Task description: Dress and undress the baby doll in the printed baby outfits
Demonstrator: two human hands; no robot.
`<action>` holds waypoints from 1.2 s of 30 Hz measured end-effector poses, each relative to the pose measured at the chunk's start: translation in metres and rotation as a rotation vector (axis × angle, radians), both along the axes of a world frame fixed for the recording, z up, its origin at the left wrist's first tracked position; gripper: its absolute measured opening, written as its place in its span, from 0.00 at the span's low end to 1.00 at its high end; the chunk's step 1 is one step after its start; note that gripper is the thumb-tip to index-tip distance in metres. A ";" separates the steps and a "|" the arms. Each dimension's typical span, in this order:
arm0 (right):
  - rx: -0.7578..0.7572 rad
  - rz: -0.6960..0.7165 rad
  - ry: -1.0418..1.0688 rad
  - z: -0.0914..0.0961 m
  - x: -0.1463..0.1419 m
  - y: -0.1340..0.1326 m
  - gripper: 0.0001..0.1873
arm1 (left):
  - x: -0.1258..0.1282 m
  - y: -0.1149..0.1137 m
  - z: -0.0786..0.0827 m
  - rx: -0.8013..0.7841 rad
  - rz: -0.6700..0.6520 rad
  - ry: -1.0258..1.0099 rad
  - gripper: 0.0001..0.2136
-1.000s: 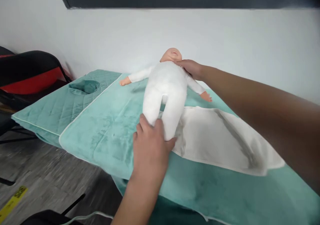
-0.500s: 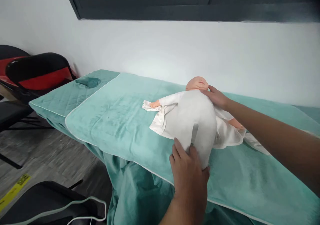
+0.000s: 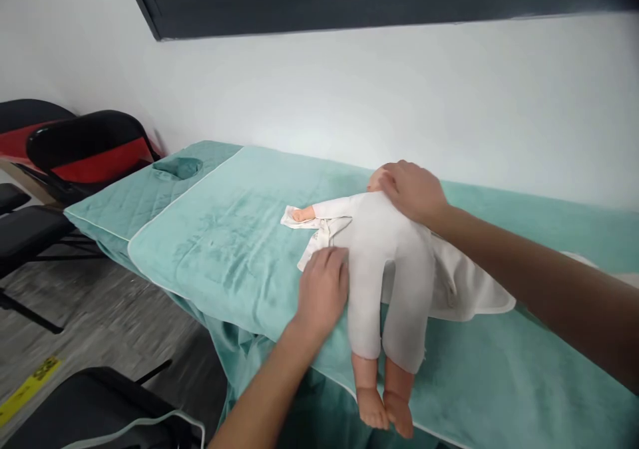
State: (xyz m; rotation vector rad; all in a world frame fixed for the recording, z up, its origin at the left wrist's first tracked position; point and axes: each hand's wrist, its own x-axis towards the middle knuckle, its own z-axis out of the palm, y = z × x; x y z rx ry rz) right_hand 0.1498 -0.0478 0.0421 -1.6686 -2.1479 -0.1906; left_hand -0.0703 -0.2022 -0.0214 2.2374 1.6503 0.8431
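A baby doll (image 3: 394, 236) in a white suit lies on its back, with its bare feet toward me at the table's near edge. Under it spreads a white cloth garment (image 3: 464, 293), showing on both sides. My right hand (image 3: 414, 193) curves over the doll's upper chest and head, hiding most of the head. Beside the doll's hip rests my left hand (image 3: 324, 283), back upward and fingers slightly bent, at the garment's edge; its fingertips are partly hidden. The doll's arm on the left stretches out sideways; its other arm is hidden.
The padded table has a green cover (image 3: 224, 236) and a face hole (image 3: 177, 167) at its left end. Black and red folding chairs (image 3: 94, 143) stand at the left. A black seat (image 3: 100, 409) with a pale cord (image 3: 134, 422) is at lower left. A white wall lies behind.
The doll's raised legs have come down and now lie straight toward me. My left hand has left them and moved left to its side. My right hand has shifted over the doll's head and chest.
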 end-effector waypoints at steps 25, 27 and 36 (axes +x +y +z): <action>-0.567 0.273 -0.048 0.002 -0.051 0.009 0.29 | -0.032 0.133 -0.027 -0.094 0.220 -0.703 0.08; -0.534 0.230 -0.088 -0.002 -0.052 0.008 0.31 | -0.034 0.129 -0.026 -0.083 0.225 -0.739 0.09; -0.417 0.118 -0.338 -0.006 -0.076 0.005 0.25 | -0.016 0.115 -0.041 0.377 0.103 -0.423 0.08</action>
